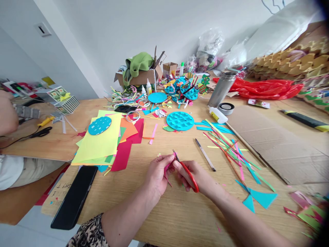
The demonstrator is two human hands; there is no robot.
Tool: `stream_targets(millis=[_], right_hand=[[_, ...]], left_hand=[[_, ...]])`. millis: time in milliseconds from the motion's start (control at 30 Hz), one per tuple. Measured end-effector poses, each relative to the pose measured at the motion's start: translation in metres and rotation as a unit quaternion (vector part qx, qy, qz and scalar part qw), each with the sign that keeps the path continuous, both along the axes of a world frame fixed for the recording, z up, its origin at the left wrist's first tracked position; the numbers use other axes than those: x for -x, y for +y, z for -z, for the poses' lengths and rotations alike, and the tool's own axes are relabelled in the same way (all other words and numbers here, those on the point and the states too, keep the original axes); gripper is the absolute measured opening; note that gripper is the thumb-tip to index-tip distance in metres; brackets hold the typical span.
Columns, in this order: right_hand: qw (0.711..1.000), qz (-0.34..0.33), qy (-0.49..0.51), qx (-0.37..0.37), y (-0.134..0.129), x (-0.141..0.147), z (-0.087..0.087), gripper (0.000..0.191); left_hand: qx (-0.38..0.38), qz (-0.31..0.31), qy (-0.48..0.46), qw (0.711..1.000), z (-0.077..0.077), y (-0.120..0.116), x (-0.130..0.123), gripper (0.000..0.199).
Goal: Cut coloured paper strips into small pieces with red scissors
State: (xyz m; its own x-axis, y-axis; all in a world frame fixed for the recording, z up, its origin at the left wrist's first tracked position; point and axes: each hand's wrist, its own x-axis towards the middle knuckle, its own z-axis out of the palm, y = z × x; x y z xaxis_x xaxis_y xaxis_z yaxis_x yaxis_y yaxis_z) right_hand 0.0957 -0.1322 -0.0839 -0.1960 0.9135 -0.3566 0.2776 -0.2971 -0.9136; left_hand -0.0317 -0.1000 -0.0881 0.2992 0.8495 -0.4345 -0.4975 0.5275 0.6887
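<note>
The left hand (pixel 156 175) pinches a small pink paper strip (pixel 168 168); the right hand (pixel 195 176) is closed through red-handled scissors (pixel 186 171), blades seemingly biting it. Beside the scissors, right, many cut coloured paper strips (pixel 231 147) lie; uncut coloured sheets (pixel 102 140) wait left.

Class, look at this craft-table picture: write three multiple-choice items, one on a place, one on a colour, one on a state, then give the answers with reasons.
1. Where does the black phone lie?
A. at the table's near-left edge
B. on the cardboard sheet
C. beside the metal flask

2. What colour are the handles of the scissors in the right hand?
A. blue
B. red
C. yellow

3. What is the left hand doing?
A. lying flat on the table
B. gripping a glue bottle
C. pinching a pink paper strip

Answers: 1 A, the phone overhangs the near-left edge; 2 B, the handle loops show red; 3 C, the strip sits between fingers at the blades.
</note>
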Motion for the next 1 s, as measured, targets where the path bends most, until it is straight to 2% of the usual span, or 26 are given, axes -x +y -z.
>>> stream_targets(millis=[700, 800, 1000], right_hand=[[0.999, 0.04, 0.013, -0.005, -0.001, 0.0, 0.006, 0.052], [0.999, 0.045, 0.009, 0.006, 0.0, 0.0, 0.002, 0.054], [0.999, 0.018, 0.002, 0.028, -0.001, -0.006, -0.013, 0.057]], left_hand=[[0.004, 0.005, 0.037, 0.999, -0.001, 0.003, 0.001, 0.017], [0.0, 0.008, 0.051, 0.999, -0.002, 0.005, 0.002, 0.017], [-0.026, 0.064, 0.098, 0.993, -0.007, 0.014, 0.01, 0.018]])
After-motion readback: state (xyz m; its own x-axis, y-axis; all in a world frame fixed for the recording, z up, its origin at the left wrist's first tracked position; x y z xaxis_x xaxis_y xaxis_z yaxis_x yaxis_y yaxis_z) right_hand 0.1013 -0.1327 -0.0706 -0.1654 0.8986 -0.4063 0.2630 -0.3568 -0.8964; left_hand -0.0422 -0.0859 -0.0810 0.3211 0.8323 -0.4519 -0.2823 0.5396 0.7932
